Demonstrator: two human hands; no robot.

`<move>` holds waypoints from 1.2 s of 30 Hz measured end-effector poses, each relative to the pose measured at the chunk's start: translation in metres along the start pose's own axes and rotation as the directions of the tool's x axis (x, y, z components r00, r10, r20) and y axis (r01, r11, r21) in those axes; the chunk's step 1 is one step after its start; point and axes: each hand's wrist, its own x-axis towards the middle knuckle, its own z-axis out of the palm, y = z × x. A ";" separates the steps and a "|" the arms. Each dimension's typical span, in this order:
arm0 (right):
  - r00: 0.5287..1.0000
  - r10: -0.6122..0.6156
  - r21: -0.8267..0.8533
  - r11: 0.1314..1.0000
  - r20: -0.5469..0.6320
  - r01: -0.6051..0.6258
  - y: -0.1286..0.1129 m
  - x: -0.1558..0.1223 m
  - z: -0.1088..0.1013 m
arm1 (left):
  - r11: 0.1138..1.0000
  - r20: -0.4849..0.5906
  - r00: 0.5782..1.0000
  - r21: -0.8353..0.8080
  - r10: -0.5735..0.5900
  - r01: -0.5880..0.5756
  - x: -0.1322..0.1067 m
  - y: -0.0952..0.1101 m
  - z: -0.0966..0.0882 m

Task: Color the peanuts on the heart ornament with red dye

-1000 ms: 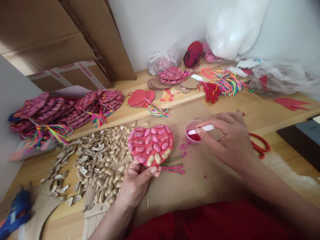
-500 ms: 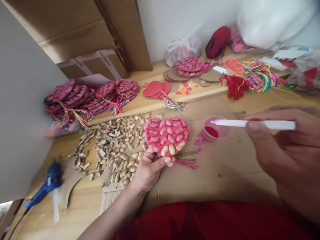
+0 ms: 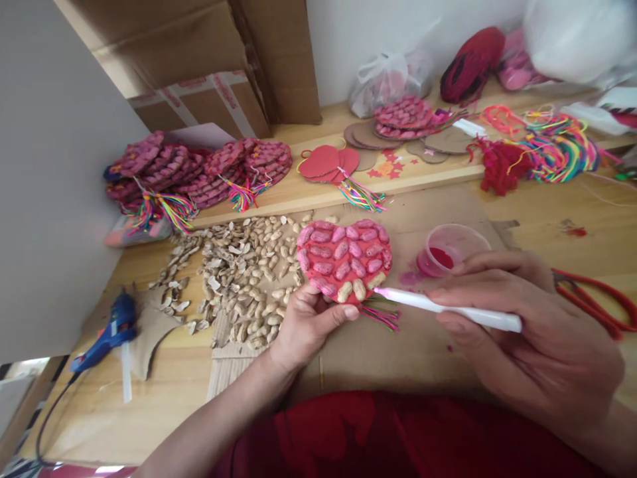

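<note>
My left hand grips the lower edge of a red heart-shaped piece covered in rows of peanut shells. Most of these shells are pink; 3 along the bottom are plain tan. Green and pink strings hang from its underside. Between the thumb and fingers of my right hand is a white pen-like brush with a pink tip. That tip is at the lower right edge of the heart, by a tan shell; I cannot tell if it touches. Behind my right fingers stands a clear plastic cup with dark pink liquid.
Loose peanuts are spread left of the heart. A blue glue gun lies at far left, red-handled scissors at right. Along the back ledge are stacked peanut-covered pieces, red hearts and colourful tassels.
My right hand has brought the brush from the cup's rim leftward and down to the lower right of the heart. My left hand still holds the heart. The camera view has shifted slightly.
</note>
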 end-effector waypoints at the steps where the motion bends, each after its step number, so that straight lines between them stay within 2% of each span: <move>1: 1.000 -0.009 0.002 1.000 0.002 0.009 0.000 0.000 0.000 | 1.000 0.000 1.000 -0.010 -0.003 0.003 0.000 0.000 0.000; 12: 0.992 -0.122 -0.027 0.992 0.042 0.123 -0.005 0.006 0.007 | 0.997 0.032 0.999 -0.073 -0.032 0.035 -0.001 0.003 0.003; 20: 0.986 -0.148 -0.054 0.987 0.073 0.152 -0.004 0.003 0.002 | 0.990 -0.024 0.996 -0.112 -0.091 0.088 0.001 0.007 0.006; 29: 0.980 -0.174 -0.048 0.983 0.098 0.179 -0.004 0.005 0.004 | 0.984 -0.016 0.994 -0.146 -0.108 0.104 0.000 0.008 0.008; 36: 0.984 -0.142 -0.087 0.985 0.111 0.152 -0.006 0.003 0.000 | 0.980 -0.020 0.993 -0.163 -0.117 0.113 0.001 0.009 0.009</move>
